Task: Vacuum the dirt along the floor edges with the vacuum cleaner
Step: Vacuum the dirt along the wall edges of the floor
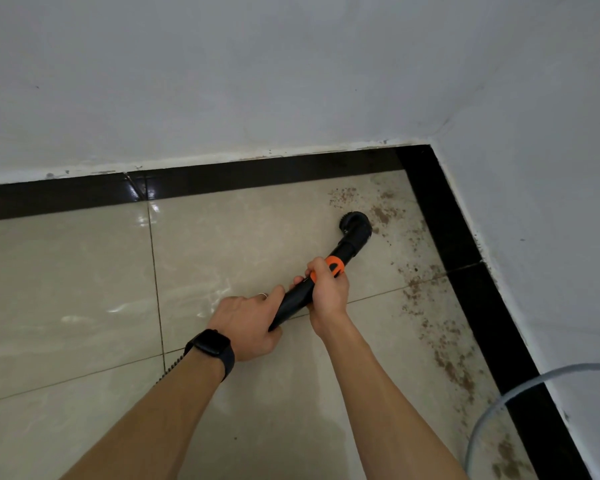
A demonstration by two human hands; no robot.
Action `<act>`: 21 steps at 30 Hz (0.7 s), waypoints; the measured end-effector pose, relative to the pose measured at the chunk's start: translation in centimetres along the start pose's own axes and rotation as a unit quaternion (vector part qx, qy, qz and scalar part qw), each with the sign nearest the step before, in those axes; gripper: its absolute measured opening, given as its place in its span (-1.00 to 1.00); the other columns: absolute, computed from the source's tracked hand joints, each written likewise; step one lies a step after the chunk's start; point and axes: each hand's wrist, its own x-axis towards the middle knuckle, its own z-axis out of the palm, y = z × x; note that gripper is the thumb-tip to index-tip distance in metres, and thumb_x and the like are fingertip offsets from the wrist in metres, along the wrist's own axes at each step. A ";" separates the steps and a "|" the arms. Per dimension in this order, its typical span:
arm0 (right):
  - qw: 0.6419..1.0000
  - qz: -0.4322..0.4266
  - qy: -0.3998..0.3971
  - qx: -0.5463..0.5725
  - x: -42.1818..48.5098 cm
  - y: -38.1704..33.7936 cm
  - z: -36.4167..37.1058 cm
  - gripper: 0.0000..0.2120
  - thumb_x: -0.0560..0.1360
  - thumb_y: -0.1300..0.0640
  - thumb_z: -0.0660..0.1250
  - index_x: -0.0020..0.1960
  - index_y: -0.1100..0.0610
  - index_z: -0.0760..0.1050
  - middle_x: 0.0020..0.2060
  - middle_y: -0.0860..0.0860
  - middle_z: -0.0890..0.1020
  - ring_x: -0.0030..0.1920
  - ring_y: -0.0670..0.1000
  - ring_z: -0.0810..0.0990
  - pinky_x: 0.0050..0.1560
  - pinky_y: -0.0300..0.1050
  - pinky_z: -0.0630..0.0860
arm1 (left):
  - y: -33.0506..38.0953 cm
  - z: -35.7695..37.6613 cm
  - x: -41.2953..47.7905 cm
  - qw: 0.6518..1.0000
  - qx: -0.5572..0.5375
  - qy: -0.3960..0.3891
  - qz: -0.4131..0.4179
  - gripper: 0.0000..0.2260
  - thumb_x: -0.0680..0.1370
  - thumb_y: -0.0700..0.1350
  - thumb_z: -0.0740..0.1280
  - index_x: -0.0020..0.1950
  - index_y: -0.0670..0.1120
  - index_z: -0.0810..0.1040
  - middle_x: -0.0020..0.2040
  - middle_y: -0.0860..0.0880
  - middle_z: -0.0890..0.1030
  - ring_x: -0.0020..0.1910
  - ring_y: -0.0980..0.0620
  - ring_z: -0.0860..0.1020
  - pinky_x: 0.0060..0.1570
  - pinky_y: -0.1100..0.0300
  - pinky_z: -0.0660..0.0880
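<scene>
Head camera looked down at a shiny tile floor [84, 289] near a corner of the room. Both hands held the black vacuum tube [294, 299]. The left hand [248, 325], with a dark watch [212, 344] on its wrist, had its fingers curled round the low end of the tube. The right hand [326, 294] was wrapped round the tube higher up, right by an orange ring [334, 264]. The tube slanted toward the corner. Its round brush end [355, 226] was down at the floor, near the black strip [465, 244] under the white wall [222, 81]. Brown dirt [451, 368] lay in spots beside the brush end and along the right edge. A gray hose [499, 403] curved in at the bottom right.
</scene>
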 end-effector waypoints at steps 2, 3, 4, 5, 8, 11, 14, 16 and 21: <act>1.000 0.000 -0.005 -0.005 0.2 -0.3 0.4 -0.89 0.51 0.30 0.32 -0.14 0.18 0.41 -0.40 0.01 0.49 -0.40 0.05 0.57 -0.10 0.08 0.57 | -0.2 -0.2 0.2 1.000 -0.005 0.000 -0.007 -0.67 0.54 0.08 0.23 0.22 0.00 0.25 -0.03 0.00 0.60 -0.16 -0.13 0.60 -0.27 0.13 0.34; 1.000 -0.001 -0.007 -0.008 0.4 -0.4 0.6 -0.89 0.51 0.30 0.32 -0.14 0.17 0.41 -0.40 0.01 0.49 -0.41 0.05 0.57 -0.11 0.08 0.58 | -0.2 -0.2 0.3 1.000 -0.008 0.001 -0.010 -0.67 0.54 0.08 0.23 0.22 0.00 0.24 -0.04 0.00 0.60 -0.16 -0.13 0.60 -0.26 0.12 0.35; 1.000 -0.002 -0.008 -0.011 0.5 -0.5 0.7 -0.89 0.51 0.31 0.31 -0.15 0.17 0.41 -0.40 0.01 0.49 -0.41 0.04 0.57 -0.12 0.07 0.58 | -0.3 -0.2 0.3 1.000 -0.012 0.002 -0.013 -0.67 0.54 0.08 0.23 0.21 0.00 0.24 -0.04 0.00 0.59 -0.16 -0.12 0.60 -0.26 0.12 0.37; 1.000 -0.003 -0.009 -0.015 0.6 -0.6 0.9 -0.88 0.51 0.31 0.31 -0.15 0.18 0.41 -0.40 0.02 0.48 -0.42 0.04 0.57 -0.14 0.06 0.58 | -0.4 -0.2 0.4 1.000 -0.014 0.004 -0.015 -0.67 0.53 0.08 0.23 0.21 0.00 0.24 -0.04 0.01 0.59 -0.16 -0.12 0.60 -0.26 0.13 0.38; 1.000 -0.002 -0.014 -0.021 0.8 -0.9 1.3 -0.89 0.51 0.31 0.31 -0.15 0.18 0.41 -0.37 0.03 0.48 -0.42 0.03 0.57 -0.18 0.03 0.58 | -0.6 -0.3 0.8 1.000 -0.011 0.006 -0.022 -0.67 0.54 0.08 0.22 0.22 0.00 0.24 -0.06 0.03 0.58 -0.16 -0.10 0.59 -0.25 0.14 0.38; 0.999 -0.005 -0.019 -0.027 1.0 -1.2 1.8 -0.89 0.52 0.31 0.30 -0.15 0.17 0.41 -0.37 0.04 0.48 -0.43 0.03 0.57 -0.20 0.02 0.58 | -0.9 -0.3 1.1 0.999 -0.018 0.009 -0.029 -0.69 0.54 0.08 0.22 0.20 0.00 0.24 -0.13 0.06 0.52 -0.20 -0.08 0.58 -0.26 0.15 0.41; 0.999 -0.001 -0.019 -0.026 1.2 -1.6 2.3 -0.90 0.51 0.31 0.31 -0.10 0.17 0.41 -0.36 0.04 0.49 -0.43 0.03 0.58 -0.26 -0.02 0.61 | -1.1 -0.3 1.4 0.999 -0.028 0.017 -0.039 -0.71 0.54 0.07 0.22 0.17 0.01 0.24 -0.18 0.09 0.44 -0.26 -0.06 0.53 -0.27 0.15 0.42; 0.999 0.004 -0.022 -0.028 1.4 -1.8 2.7 -0.90 0.52 0.30 0.33 -0.07 0.17 0.41 -0.34 0.05 0.50 -0.42 0.03 0.59 -0.28 -0.02 0.62 | -1.3 -0.4 1.7 0.998 -0.034 0.022 -0.047 -0.70 0.53 0.07 0.23 0.17 0.01 0.24 -0.19 0.10 0.44 -0.26 -0.06 0.54 -0.27 0.15 0.44; 0.999 0.005 -0.033 -0.034 2.2 -2.2 3.6 -0.90 0.51 0.28 0.34 -0.05 0.18 0.42 -0.32 0.06 0.52 -0.40 0.02 0.60 -0.27 -0.03 0.63 | -1.8 -0.7 2.3 0.998 -0.028 0.027 -0.057 -0.72 0.54 0.06 0.22 0.15 0.02 0.22 -0.20 0.09 0.44 -0.28 -0.05 0.52 -0.30 0.15 0.42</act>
